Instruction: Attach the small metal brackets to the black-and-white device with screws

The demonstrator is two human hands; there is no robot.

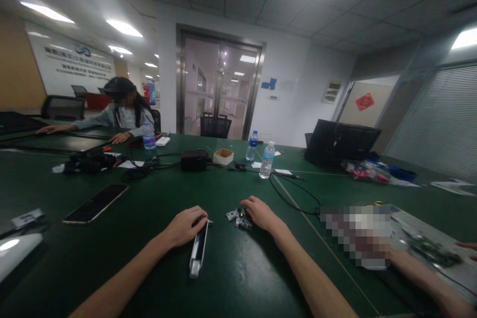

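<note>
My left hand (187, 225) is closed around the far end of a long, narrow object (199, 250) with a dark top and silver edges, which lies on the green table. A small thin tip pokes out beyond those fingers. Just to the right is a little pile of small silver metal pieces (238, 218), some flat with holes like brackets. My right hand (260, 212) reaches over the pile's right side with curled fingers. Its fingertips touch the pieces, and what they pinch, if anything, is hidden.
A phone (97, 203) lies to the left. Ahead stand two water bottles (267, 161), an open small box (223, 157) and a black box (196, 160) among cables. A person (126, 109) sits across at the left. At the right, another person's arm (428, 273) reaches in near a circuit board (434, 251).
</note>
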